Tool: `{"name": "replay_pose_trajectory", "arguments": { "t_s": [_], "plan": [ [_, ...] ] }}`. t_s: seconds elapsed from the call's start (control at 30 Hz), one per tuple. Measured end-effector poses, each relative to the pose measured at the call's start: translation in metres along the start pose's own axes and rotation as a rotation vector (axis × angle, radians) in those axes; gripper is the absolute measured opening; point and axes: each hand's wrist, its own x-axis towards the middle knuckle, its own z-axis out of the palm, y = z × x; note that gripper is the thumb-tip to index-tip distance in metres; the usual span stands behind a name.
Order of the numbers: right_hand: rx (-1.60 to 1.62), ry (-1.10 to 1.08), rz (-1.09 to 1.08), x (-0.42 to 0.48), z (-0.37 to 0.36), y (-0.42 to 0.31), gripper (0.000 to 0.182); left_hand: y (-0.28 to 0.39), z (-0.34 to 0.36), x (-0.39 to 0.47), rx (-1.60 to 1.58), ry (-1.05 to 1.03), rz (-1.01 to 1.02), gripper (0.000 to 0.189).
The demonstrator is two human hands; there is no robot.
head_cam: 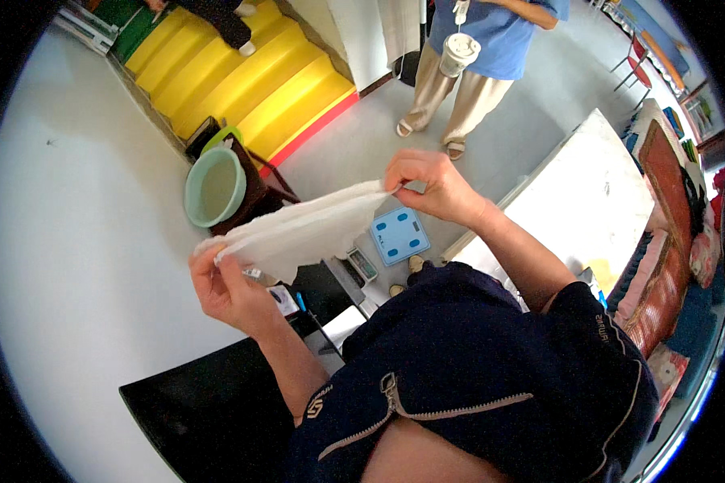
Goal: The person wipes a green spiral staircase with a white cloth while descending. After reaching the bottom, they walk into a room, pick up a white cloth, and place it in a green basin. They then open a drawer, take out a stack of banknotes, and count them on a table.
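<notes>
A thin white cloth [314, 229] is stretched between my two hands in front of my chest and hangs down in the middle. My left hand [232, 287] pinches its corner at the lower left, thumb against fingers. At the other end, my right hand [432, 184] pinches the upper corner between thumb and fingertips. Beyond the cloth, a light green basin [216, 187] holding greyish liquid rests on a dark stool or chair. A blue bathroom scale [400, 235] lies on the floor below my right hand.
Yellow steps [241, 78] rise at the upper left. A person in a blue shirt [489, 36] stands ahead with a lidded cup [460, 54]. A white-topped table [586, 181] is on the right, a brown sofa [670, 241] past it. A black table [211, 404] is at lower left.
</notes>
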Motion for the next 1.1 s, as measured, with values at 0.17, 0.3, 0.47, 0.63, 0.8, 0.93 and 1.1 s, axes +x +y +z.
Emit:
{"name": "replay_pose_trajectory", "arguments": {
  "t_s": [0.17,0.3,0.47,0.63,0.8,0.93,1.1],
  "plan": [
    [0.094,0.062,0.018,0.000,-0.002,-0.002,0.013,-0.012,-0.002,-0.004,0.000,0.042,-0.084,0.008],
    [0.425,0.125,0.194,-0.010,-0.005,-0.003,0.010,-0.014,0.001,-0.011,0.107,0.006,-0.085,0.008],
    [0.598,0.117,0.375,-0.009,-0.016,-0.017,0.015,-0.014,0.003,-0.018,0.097,0.044,-0.076,0.007],
    [0.953,0.078,0.286,0.008,-0.024,-0.017,0.027,-0.001,-0.005,-0.011,0.180,0.028,0.055,0.008],
    [1.684,-0.092,0.594,0.014,0.025,-0.018,0.075,0.006,0.008,0.010,0.101,-0.005,-0.068,0.007],
    [1.775,-0.217,0.815,-0.027,0.072,0.020,0.083,-0.057,-0.004,0.002,-0.088,-0.031,-0.302,0.010],
    [1.213,-0.148,0.997,-0.010,0.061,-0.006,0.066,-0.075,-0.004,-0.028,-0.555,-0.079,-0.911,0.051]
  ]
}}
